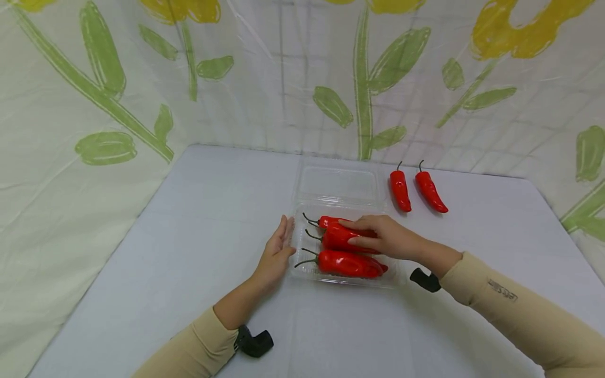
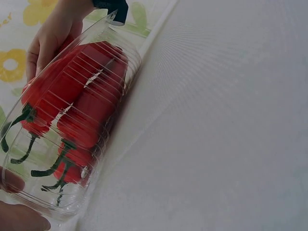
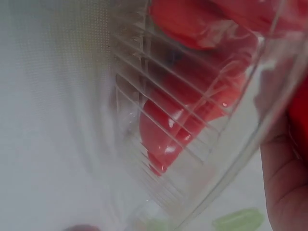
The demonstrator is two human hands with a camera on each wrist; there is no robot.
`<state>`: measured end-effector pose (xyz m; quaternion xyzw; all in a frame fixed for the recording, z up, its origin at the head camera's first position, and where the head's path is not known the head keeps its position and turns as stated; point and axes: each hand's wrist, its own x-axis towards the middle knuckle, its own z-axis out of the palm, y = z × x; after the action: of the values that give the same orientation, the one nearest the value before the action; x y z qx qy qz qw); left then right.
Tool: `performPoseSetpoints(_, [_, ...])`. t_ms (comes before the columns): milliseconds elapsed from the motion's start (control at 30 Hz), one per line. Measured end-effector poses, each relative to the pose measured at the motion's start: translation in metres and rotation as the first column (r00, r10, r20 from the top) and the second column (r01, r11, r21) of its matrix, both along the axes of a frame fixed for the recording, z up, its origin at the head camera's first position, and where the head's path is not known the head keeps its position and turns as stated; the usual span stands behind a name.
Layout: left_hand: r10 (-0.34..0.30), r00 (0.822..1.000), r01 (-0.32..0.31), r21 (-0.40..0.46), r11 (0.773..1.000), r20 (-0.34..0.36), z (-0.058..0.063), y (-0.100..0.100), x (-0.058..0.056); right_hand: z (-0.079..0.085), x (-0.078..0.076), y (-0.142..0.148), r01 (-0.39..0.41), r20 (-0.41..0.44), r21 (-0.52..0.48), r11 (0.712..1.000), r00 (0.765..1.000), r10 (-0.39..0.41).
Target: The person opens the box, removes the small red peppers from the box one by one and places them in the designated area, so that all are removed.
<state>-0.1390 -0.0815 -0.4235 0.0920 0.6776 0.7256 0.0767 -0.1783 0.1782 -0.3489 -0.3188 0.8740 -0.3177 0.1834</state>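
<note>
A clear plastic clamshell box [image 1: 340,282] lies with its lid [image 1: 342,181] folded back. Several long red peppers are inside, stems to the left; one near pepper [image 1: 350,264] lies along the front wall and another pepper [image 1: 326,221] along the back. Between these, my right hand [image 1: 394,239] grips a thick red pepper [image 1: 336,237] from above, thumb on the near side. My left hand [image 1: 274,254] rests against the box's left end, fingers extended along the wall. Through the ribbed side in the left wrist view, the front peppers [image 2: 91,108] show stacked closely. The right wrist view shows pepper tips [image 3: 168,125] behind plastic.
Two more red peppers, a left one [image 1: 400,191] and a right one [image 1: 431,193], lie on the white tabletop [image 1: 212,210] right of the lid. A curtain with painted flowers [image 1: 364,79] rises behind the table's far edge. Black wrist cameras [image 1: 255,344] hang below both sleeves.
</note>
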Motion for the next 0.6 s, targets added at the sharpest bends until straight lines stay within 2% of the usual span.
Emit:
performPoseSetpoints(167, [0.003,1.0,-0.003,-0.011,1.0,0.003,0.0,0.0,0.0,0.002,0.002,0.007,0.039,0.036,-0.02,0.999,0.999,-0.038])
performPoseSetpoints(367, [0.008,1.0,-0.008,-0.025,1.0,0.005,-0.001,0.0,0.0,0.004,0.003,0.018,0.104,0.017,-0.047,0.993,0.994,-0.103])
performPoseSetpoints(600, [0.015,1.0,-0.015,-0.029,0.999,0.015,-0.002,0.0,0.0,0.001,0.002,0.029,0.226,0.043,-0.108,0.968,0.974,-0.222])
